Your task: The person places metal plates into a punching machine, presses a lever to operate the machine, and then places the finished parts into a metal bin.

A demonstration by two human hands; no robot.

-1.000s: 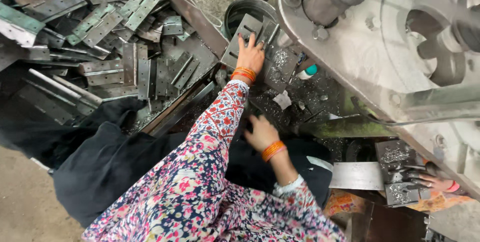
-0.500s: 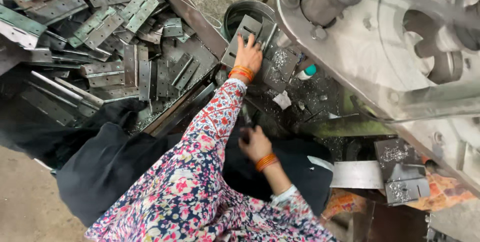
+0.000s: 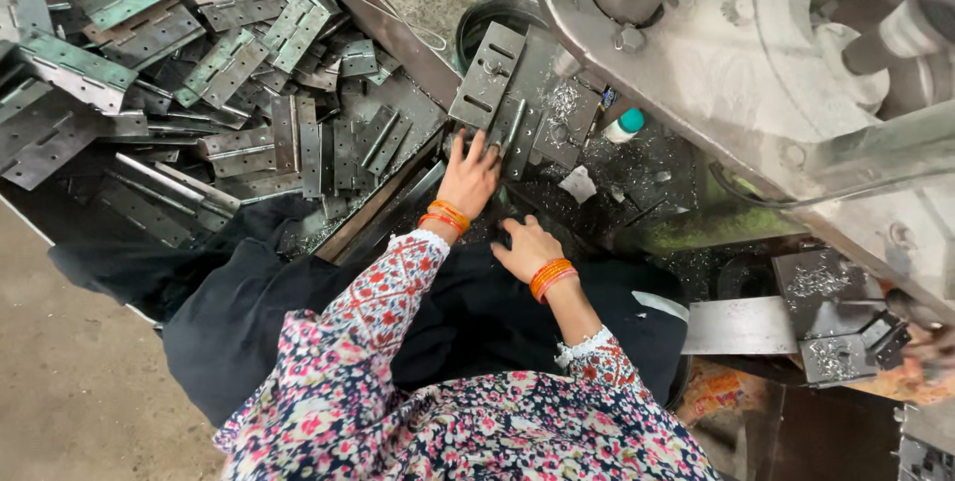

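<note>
1. Since a second ago your right hand [image 3: 527, 247] has dropped nearer to you, off the dark bench and onto the black cloth [image 3: 468, 312] over your lap; your left hand [image 3: 470, 175] has stayed put at the plates.
2. Left hand now: fingers spread wide and pressed flat on the near end of the slotted steel plate [image 3: 487, 73], which leans on the stacked plates [image 3: 542, 98] just right of it, beside the dark round tub [image 3: 502, 18]. It holds nothing yet; it only touches.
3. Right hand: loosely curled, palm down. I cannot tell if anything small sits under it.
4. To lift that plate cleanly, hook your fingertips under its near edge rather than pushing on the face, since it may slide on the metal shavings [image 3: 637, 168].
5. Mind the sharp edges, and keep your sleeve away from the press machine [image 3: 736, 63] at far right.
6. Leave the heap of hinge plates [image 3: 199, 93] on the left undisturbed.
</note>
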